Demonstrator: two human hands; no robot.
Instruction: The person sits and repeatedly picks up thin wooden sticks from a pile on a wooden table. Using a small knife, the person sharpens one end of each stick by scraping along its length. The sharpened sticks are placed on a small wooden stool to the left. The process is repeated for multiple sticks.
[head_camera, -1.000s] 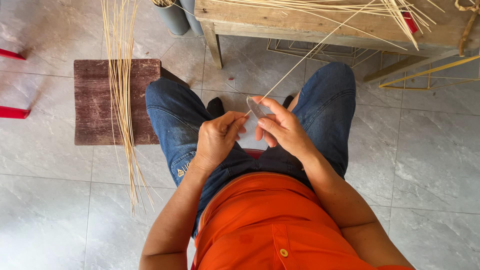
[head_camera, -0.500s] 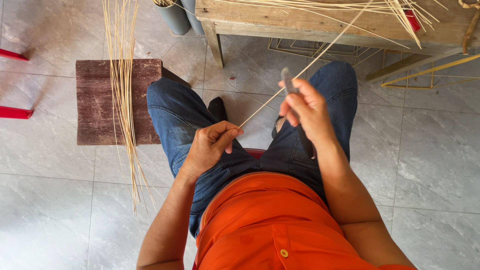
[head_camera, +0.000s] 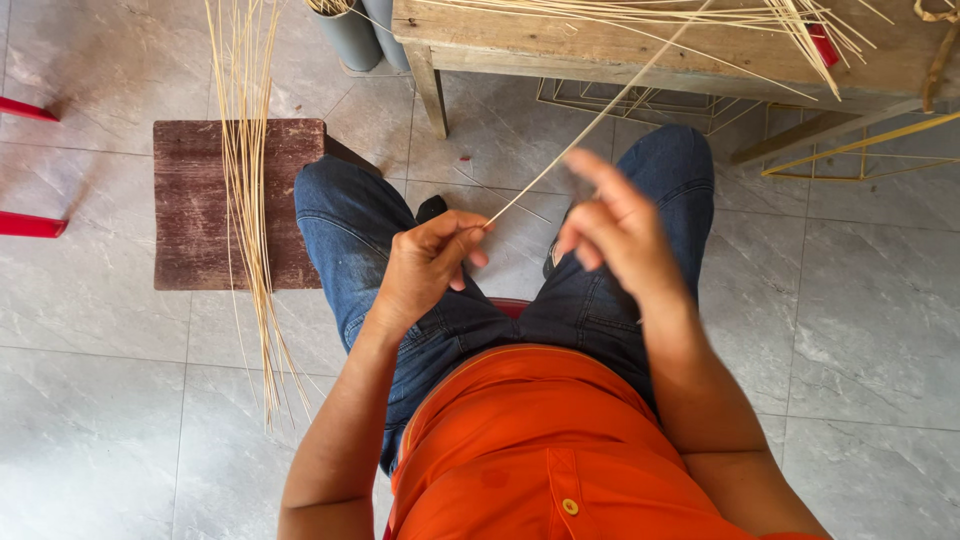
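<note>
A thin pale strip runs from the left hand toward one o'clock, up over the wooden table. The left hand pinches its near end between thumb and fingers, above the lap. The right hand, at three o'clock of the left, is blurred, fingers loosely spread, holding nothing. At nine o'clock, a bundle of strips lies across a dark wooden stool.

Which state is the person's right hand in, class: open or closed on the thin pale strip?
Open: the right hand has its fingers spread, blurred; only the left hand pinches the thin pale strip.
</note>
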